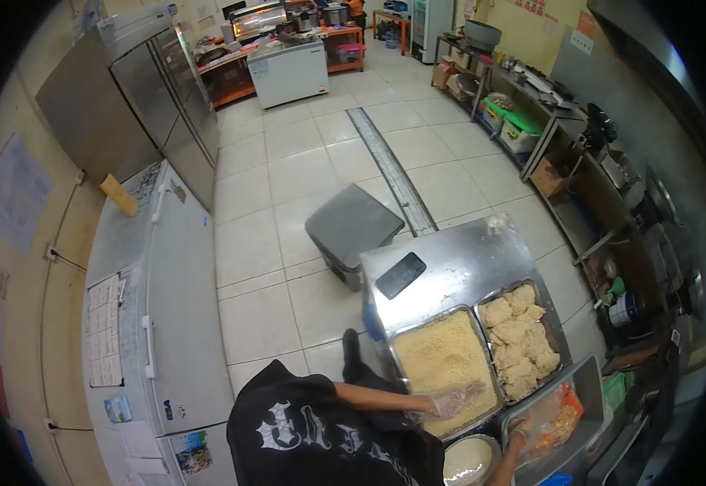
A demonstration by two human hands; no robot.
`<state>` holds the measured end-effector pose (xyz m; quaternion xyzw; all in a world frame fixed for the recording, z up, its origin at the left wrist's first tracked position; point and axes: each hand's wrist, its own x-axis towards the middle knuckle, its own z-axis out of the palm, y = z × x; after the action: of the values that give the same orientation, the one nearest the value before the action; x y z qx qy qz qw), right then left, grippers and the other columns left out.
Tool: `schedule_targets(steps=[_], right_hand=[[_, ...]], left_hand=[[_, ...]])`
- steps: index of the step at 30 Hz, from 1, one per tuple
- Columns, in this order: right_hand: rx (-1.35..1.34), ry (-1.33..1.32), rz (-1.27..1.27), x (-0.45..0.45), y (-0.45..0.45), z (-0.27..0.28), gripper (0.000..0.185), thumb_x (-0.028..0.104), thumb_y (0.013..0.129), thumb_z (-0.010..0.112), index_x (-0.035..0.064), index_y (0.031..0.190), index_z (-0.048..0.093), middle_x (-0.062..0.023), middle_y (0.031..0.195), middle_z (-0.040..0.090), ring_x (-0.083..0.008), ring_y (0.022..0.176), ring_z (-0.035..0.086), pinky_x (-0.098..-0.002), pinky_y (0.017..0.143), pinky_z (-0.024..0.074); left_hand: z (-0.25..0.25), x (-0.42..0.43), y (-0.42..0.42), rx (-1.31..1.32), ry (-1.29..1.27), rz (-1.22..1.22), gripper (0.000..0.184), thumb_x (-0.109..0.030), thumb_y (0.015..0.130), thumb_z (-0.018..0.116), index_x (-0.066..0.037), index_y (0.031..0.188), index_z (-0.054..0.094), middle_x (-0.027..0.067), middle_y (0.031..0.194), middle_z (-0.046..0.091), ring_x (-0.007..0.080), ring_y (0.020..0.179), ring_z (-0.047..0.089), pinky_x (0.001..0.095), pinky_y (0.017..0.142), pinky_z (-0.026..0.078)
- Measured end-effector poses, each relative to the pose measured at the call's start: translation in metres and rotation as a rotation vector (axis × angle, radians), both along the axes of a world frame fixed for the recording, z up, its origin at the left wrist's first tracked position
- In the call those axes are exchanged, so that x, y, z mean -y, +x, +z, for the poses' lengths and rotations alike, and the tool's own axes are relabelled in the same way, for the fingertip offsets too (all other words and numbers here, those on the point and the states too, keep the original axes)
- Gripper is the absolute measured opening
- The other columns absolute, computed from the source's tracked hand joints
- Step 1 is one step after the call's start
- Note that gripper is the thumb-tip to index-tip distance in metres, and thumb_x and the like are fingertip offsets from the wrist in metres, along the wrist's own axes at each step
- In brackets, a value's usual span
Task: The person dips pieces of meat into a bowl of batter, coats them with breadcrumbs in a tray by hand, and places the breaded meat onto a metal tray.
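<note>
My left hand [456, 400], in a clear plastic glove, lies with its fingers stretched out on pale yellow crumbs [438, 348] that fill a rectangular metal tray [394, 341]. My right hand [521, 433] reaches over the near side of a grey bin [593, 381]; its fingers are mostly hidden, and I cannot make out what they hold. Inside the bin are orange-red pieces of what looks like raw marinated meat [559, 421]. Beside the crumbs, a second tray holds several crumb-coated pieces [520, 336]. A round bowl of whitish liquid batter [467, 462] stands below the crumb tray.
A dark phone [401, 275] lies on the steel table [458, 251]. Beyond its left edge stands a lidded grey bin [353, 223]. White chest freezers [179, 324] line the left wall; shelves with pans and boxes [543, 121] run along the right. A floor drain [389, 166] crosses the tiles.
</note>
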<state>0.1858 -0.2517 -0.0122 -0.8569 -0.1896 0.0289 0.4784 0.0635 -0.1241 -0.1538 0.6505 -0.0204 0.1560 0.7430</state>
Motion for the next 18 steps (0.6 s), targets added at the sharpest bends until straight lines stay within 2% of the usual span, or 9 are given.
schedule_targets(steps=[3,5,12,18], right_hand=[[-0.001,0.011,-0.013,0.005,-0.006,0.006,0.018,0.014,0.084,0.05,0.0019,0.097,0.054,-0.0133,0.089,0.058,-0.0271,0.084,0.055,-0.0369,0.072,0.0421],[-0.014,0.004,-0.02,0.01,-0.011,0.007,0.018,0.013,0.084,0.051,0.0018,0.097,0.054,-0.0132,0.09,0.058,-0.0269,0.085,0.054,-0.0367,0.072,0.0421],[-0.048,0.002,-0.034,0.001,-0.014,0.011,0.019,0.013,0.084,0.052,0.0015,0.099,0.054,-0.013,0.091,0.057,-0.0261,0.086,0.054,-0.0361,0.074,0.0419],[-0.074,0.017,-0.012,-0.008,-0.017,0.01,0.021,0.013,0.083,0.053,0.0013,0.101,0.053,-0.0128,0.093,0.057,-0.0254,0.088,0.054,-0.0356,0.076,0.0417]], left_hand=[[0.006,-0.005,0.002,-0.008,0.115,-0.013,0.065,-0.035,0.09,0.027,-0.002,0.141,0.004,0.0107,0.149,-0.003,0.0243,0.137,-0.002,0.0368,0.111,-0.003],[0.003,-0.006,0.002,0.0,0.29,0.028,0.064,-0.035,0.091,0.027,-0.003,0.141,0.004,0.0099,0.149,-0.002,0.0235,0.137,-0.002,0.0361,0.111,-0.002],[-0.014,-0.014,0.004,0.117,0.776,0.258,0.062,-0.036,0.093,0.027,-0.005,0.142,0.005,0.0075,0.149,0.001,0.0209,0.137,0.001,0.0339,0.111,0.0],[-0.009,-0.023,-0.002,-0.017,0.723,0.113,0.063,-0.029,0.088,0.029,-0.004,0.141,0.006,0.01,0.148,0.002,0.023,0.137,0.002,0.0348,0.111,0.002]])
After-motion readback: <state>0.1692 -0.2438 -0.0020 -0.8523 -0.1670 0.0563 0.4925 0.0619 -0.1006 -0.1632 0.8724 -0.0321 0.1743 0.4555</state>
